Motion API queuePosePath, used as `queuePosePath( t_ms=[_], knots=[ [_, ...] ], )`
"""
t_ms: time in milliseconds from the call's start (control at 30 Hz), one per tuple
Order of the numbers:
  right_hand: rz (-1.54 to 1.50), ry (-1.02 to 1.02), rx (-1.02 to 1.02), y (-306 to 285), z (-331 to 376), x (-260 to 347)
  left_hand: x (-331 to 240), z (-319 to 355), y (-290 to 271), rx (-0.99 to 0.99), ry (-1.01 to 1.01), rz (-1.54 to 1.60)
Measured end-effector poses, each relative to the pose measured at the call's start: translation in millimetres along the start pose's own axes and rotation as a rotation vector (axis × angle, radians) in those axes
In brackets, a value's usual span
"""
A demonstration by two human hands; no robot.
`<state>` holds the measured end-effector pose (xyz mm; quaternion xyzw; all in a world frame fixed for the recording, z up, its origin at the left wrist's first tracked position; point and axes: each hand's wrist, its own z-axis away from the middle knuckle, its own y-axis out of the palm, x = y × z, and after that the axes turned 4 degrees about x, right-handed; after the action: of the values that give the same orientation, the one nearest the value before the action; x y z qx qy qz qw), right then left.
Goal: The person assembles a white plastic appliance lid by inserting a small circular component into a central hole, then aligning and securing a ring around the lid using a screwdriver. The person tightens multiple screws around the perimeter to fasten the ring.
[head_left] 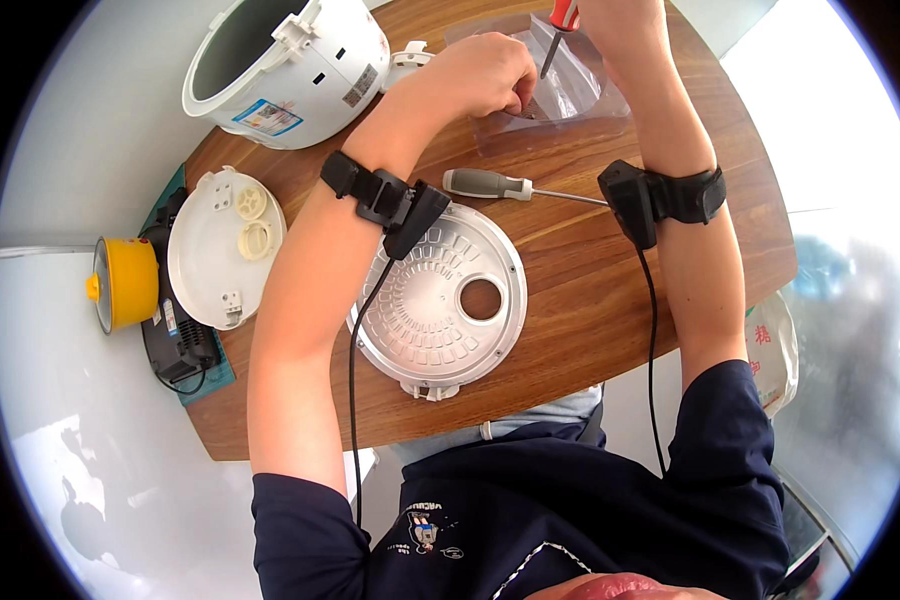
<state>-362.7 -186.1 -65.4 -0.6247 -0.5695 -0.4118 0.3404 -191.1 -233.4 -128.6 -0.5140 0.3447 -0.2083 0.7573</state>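
Note:
At the far edge of the table, my right hand [620,35] grips a red-handled screwdriver [564,14]; its shaft slants down toward my left hand. The upper part of this hand is cut off by the picture's edge. My left hand [495,75] has its fingers curled together over a clear plastic tray [610,100]; whatever they pinch is hidden. Nearer to me lies a grey-handled screwdriver [488,184], its tip passing behind the black strap device on my right wrist. A round silver lid plate [430,310] with a hole rests below it, partly covered by my left forearm.
A white rice cooker body [320,80] stands open at the far left. Nearer, a round white lid cover [205,245] sits beside a black device [175,345] and a yellow round container [130,285]. A white bag [770,350] is past the wooden table's [570,300] right edge.

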Motion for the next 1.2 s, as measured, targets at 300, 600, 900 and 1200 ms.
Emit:
queuePosePath(
  t_ms=[300, 600, 900, 1200],
  knots=[
    [-0.039, 0.051, 0.062, -5, -11, -13, -35, 31, -13, 0.01, -0.162, 0.276],
    [-0.109, 0.067, 0.184, 0, -2, -1, -51, 91, 20, -0.401, 0.11, -0.114],
    [-0.197, 0.013, 0.485, 9, -1, -10, -54, 104, 27, -0.466, 0.109, -0.106],
    [-0.075, -0.12, 0.135, 10, -5, -6, -53, 102, 28, -0.48, 0.118, -0.06]
  ],
)
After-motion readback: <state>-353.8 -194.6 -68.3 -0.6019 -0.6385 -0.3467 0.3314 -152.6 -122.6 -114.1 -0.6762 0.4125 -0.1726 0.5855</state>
